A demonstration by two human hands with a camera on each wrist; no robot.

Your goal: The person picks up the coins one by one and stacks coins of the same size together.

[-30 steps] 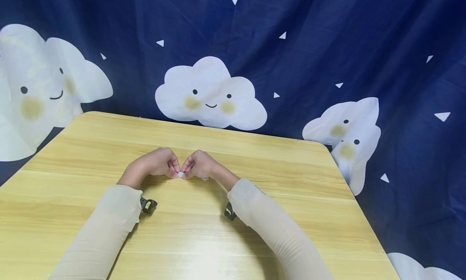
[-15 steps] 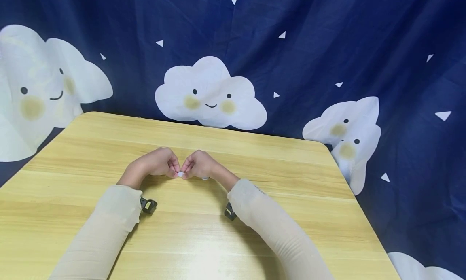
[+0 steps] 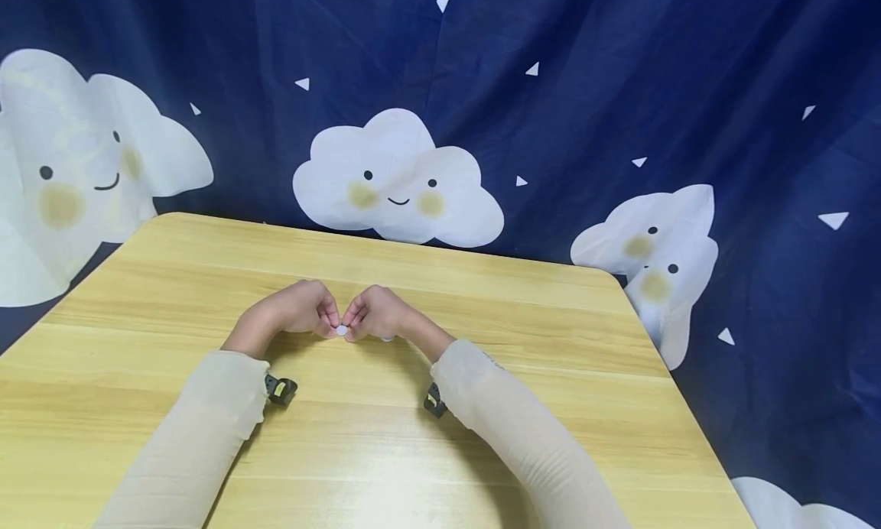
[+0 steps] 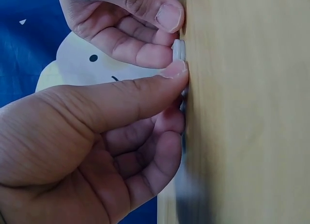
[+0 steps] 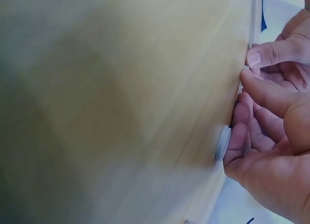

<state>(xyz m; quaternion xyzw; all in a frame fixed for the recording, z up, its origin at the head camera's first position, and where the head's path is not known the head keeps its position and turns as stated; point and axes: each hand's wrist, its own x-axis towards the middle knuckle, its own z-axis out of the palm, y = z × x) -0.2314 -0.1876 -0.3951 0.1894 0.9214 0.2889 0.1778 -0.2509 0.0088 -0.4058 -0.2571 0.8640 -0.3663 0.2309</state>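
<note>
Both hands meet over the far half of the table in the head view. Between their fingertips sits a small white disc (image 3: 341,330), seen edge-on as a thin, layered white piece (image 4: 179,50) in the left wrist view. My left hand (image 3: 300,306) pinches it from the left, thumb (image 4: 167,81) at its near edge. From the right, my right hand (image 3: 382,312) holds the other side with thumb and forefinger, its other fingers curled. A second white disc (image 5: 223,142) lies on the table close beside the right hand's curled fingers, mostly hidden by that hand in the head view.
The wood-grain table (image 3: 385,452) reaches back to a dark blue curtain (image 3: 427,40) printed with white clouds. Black wrist devices (image 3: 281,390) sit at both cuffs. A small pale object (image 5: 188,221) shows at the right wrist view's bottom edge.
</note>
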